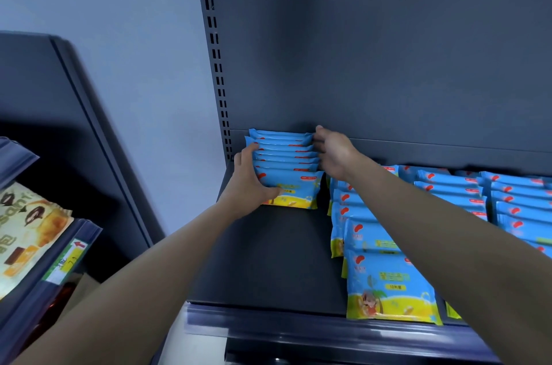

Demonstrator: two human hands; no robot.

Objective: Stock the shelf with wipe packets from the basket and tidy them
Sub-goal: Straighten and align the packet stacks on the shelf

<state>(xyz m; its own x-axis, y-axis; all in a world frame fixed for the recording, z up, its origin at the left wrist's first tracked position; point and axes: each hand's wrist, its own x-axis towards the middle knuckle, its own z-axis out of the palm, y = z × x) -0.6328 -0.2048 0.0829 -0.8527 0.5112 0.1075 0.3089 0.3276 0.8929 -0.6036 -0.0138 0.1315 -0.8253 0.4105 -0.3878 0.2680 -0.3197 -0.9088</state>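
Observation:
A row of several blue and yellow wipe packets (291, 166) stands upright at the back left of the dark shelf (268, 260), against the rear panel. My left hand (249, 182) grips the row's left side, thumb across the front packet. My right hand (331, 152) presses on the row's right ends, fingers curled at the back packets. More rows of the same packets (388, 281) fill the shelf's right part, one row reaching the front lip. The basket is not in view.
The slotted upright (216, 66) of the shelf unit stands just left of the row. A neighbouring shelf at the left holds snack bags (27, 233) behind a price rail with a yellow tag (67, 260). Bare shelf floor lies in front of the held row.

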